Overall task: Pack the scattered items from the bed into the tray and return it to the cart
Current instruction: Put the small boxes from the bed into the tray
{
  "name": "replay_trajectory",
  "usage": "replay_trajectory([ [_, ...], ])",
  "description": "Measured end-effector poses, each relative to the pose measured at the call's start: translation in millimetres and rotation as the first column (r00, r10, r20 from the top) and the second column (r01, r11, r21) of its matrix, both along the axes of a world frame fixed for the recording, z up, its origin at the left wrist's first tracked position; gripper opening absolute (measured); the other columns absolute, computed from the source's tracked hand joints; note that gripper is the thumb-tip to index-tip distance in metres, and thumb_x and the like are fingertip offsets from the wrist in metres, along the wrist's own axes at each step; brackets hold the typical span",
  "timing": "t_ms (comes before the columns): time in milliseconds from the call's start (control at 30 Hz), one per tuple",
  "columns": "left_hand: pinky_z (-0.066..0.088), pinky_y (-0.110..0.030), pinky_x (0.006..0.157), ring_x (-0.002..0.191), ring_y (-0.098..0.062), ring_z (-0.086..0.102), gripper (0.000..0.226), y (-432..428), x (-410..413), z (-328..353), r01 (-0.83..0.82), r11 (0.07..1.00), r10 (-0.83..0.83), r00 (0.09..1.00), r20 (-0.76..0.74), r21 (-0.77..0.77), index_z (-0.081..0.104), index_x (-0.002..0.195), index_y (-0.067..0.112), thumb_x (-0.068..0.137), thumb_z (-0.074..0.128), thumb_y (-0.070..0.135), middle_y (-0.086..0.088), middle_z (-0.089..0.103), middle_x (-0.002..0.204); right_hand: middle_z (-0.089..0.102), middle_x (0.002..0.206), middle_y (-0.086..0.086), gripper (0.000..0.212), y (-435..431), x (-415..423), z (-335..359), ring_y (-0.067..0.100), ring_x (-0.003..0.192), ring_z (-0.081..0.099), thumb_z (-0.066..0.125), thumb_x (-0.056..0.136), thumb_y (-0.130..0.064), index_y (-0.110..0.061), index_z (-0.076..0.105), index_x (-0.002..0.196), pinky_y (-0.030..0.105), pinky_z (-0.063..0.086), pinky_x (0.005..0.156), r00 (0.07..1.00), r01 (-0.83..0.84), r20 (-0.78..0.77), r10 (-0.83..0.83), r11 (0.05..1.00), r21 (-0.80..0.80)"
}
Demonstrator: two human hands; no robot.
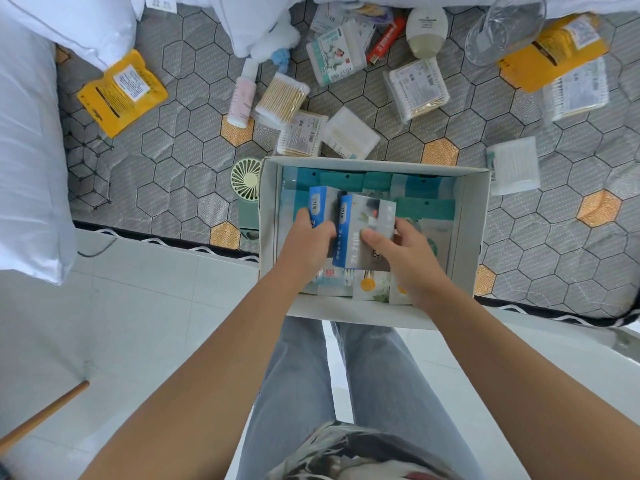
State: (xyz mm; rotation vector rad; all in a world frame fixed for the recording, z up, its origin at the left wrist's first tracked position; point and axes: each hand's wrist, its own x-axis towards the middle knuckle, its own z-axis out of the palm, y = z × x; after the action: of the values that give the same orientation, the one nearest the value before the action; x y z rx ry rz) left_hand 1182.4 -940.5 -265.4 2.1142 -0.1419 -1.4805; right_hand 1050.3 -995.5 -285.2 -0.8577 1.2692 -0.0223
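Observation:
A white cardboard tray (pixel 476 220) sits at the bed's near edge, lined with teal and floral packets. Both hands are inside it. My left hand (pixel 308 244) grips a blue-and-grey box (pixel 318 202). My right hand (pixel 407 258) holds a second blue-and-grey box (pixel 367 230) beside the first. Scattered on the bed beyond lie cotton swab packs (pixel 284 98), a pink bottle (pixel 242 95), a green-white box (pixel 334 55), a cream bottle (pixel 426 29), a red tube (pixel 386 39) and yellow pouches (pixel 121 91).
A small green fan (pixel 246 180) lies against the tray's left wall. A clear plastic cup (pixel 502 29) lies at the far right. White pillows (pixel 31 150) border the left side. A wooden stick (pixel 41 415) crosses the tiled floor at the lower left.

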Motion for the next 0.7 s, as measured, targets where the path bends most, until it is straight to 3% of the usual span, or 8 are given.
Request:
replay_trajectory([
  [133,0.033,-0.025,0.056,0.063,-0.009,0.039,0.013,-1.0,3.5,-6.1,0.021,1.0,-0.018,0.988,0.15,-0.017,0.036,0.098,0.015,0.089,0.042,0.008,0.004,0.038,0.075,0.067,0.093,-0.004,0.018,-4.2,0.2,-12.3,0.012,0.085,0.066,0.061,0.088,-0.026,-0.022,0.058,0.105,0.028,0.056,0.071,0.996,0.071,-0.054,-0.07,0.997,0.007],
  [267,0.034,-0.025,0.056,0.063,-0.013,0.037,0.014,0.2,10.6,-14.3,0.163,0.986,-0.157,0.975,0.155,-0.026,0.036,0.102,0.017,0.09,0.039,0.01,0.001,0.038,0.077,0.066,0.091,-0.008,0.019,-10.1,5.3,-19.3,0.009,0.084,0.065,0.055,0.091,-0.029,-0.025,0.057,0.11,0.024,0.054,0.068,0.993,0.066,-0.095,-0.073,0.995,-0.07],
  [333,0.035,-0.024,0.059,0.069,-0.017,0.042,0.023,0.3,14.1,-17.9,0.249,0.968,-0.247,0.954,0.172,0.008,0.037,0.115,0.013,0.092,0.039,0.013,-0.007,0.045,0.089,0.066,0.093,-0.01,0.02,-11.7,10.2,-22.0,0.006,0.085,0.064,0.054,0.092,-0.029,-0.027,0.056,0.112,0.022,0.053,0.067,0.993,0.025,-0.113,-0.039,0.992,-0.125],
  [400,0.037,-0.024,0.074,0.102,-0.023,0.05,0.051,0.8,16.5,-23.4,0.378,0.919,-0.395,0.877,0.274,0.117,0.021,0.143,0.009,0.096,0.038,0.02,-0.014,0.042,0.127,0.065,0.095,-0.011,0.021,-12.7,15.1,-24.7,0.006,0.088,0.063,0.053,0.093,-0.03,-0.028,0.055,0.113,0.024,0.053,0.072,0.99,0.007,-0.135,-0.028,0.988,-0.152],
  [467,0.021,-0.024,0.095,0.13,-0.025,0.033,0.062,3.7,17.9,-28.1,0.42,0.876,-0.481,0.774,0.411,0.235,0.004,0.148,0.002,0.099,0.035,0.025,-0.015,0.027,0.146,0.064,0.096,-0.011,0.02,-13.6,19.2,-27.6,0.008,0.09,0.063,0.052,0.093,-0.032,-0.027,0.055,0.112,0.03,0.054,0.079,0.986,0.022,-0.157,-0.046,0.988,-0.154],
  [600,0.02,-0.031,0.112,0.139,-0.029,0.021,0.065,9.0,18.6,-37.7,0.46,0.811,-0.584,0.586,0.562,0.362,0.003,0.146,-0.003,0.097,0.039,0.02,-0.019,0.02,0.149,0.065,0.104,-0.005,0.03,-13.0,25.8,-30.2,0.011,0.094,0.063,0.054,0.092,-0.031,-0.022,0.055,0.121,0.03,0.052,0.083,0.986,0.016,-0.164,-0.04,0.989,-0.146],
  [700,0.015,-0.037,0.115,0.142,-0.034,0.013,0.071,10.0,17.3,-38.7,0.564,0.706,-0.692,0.424,0.583,0.428,0.004,0.147,-0.001,0.09,0.047,0.007,-0.02,0.014,0.152,0.065,0.109,-0.002,0.034,-9.9,28.2,-32.1,0.012,0.098,0.061,0.055,0.092,-0.03,-0.021,0.053,0.124,0.026,0.049,0.081,0.986,0.005,-0.166,-0.03,0.989,-0.151],
])
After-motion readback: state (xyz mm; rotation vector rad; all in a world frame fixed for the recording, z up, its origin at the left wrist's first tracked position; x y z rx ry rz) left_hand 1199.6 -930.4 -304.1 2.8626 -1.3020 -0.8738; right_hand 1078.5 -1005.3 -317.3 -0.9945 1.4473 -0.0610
